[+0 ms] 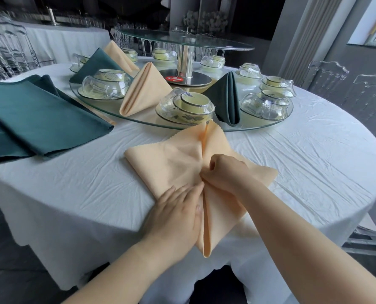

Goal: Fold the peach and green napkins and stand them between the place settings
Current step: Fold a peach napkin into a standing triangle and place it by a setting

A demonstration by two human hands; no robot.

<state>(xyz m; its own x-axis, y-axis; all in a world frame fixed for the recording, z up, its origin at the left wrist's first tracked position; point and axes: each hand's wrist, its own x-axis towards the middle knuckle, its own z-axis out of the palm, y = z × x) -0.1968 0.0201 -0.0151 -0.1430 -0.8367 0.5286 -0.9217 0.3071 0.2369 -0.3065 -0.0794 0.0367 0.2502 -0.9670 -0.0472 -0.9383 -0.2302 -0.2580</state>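
Peach cloth napkin [171, 163] half folded on the white tabletop [73, 183], near its edge.
Left hand [178, 213] lies flat on it with straight fingers; right hand [224, 174] pinches its middle fold.

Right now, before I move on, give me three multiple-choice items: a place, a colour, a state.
1. The nearest standing green napkin stands: A on the upper glass tier; B on the lower glass turntable; C on the tablecloth.
2. The flat napkin stack at left is: A peach; B white; C green.
3. The left hand: A presses flat on the peach napkin; B lifts a cup; C hangs off the table.
B, its base rests on that glass; C, the cloth is dark green; A, straight fingers lie on the fabric.
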